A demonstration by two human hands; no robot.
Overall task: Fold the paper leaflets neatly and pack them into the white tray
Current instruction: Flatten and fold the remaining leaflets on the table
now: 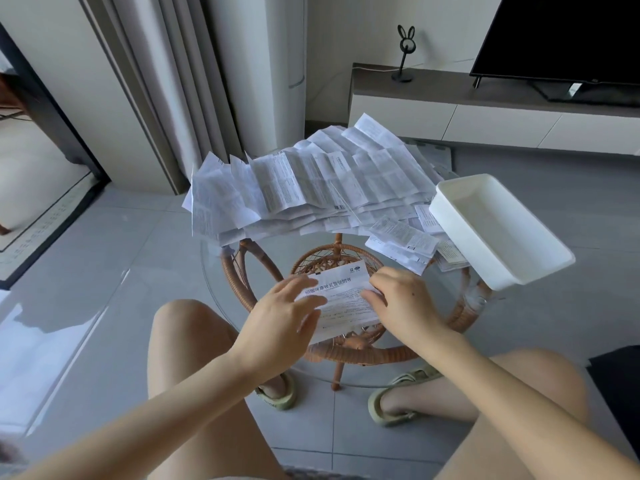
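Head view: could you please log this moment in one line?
left hand: touches leaflet | right hand: pinches leaflet | white tray: empty

One tray [464, 237]. One leaflet [341, 299] lies between two hands, the left hand [280, 320] and the right hand [401, 303]. The heap [304, 188] of unfolded leaflets overlaps too thickly to count: many. A smaller batch [401, 237] beside the tray holds several, exact number unclear. One glass counter [214, 268], two sandals [277, 398] [394, 410], one television [561, 36], one rabbit-eared stand [404, 53].
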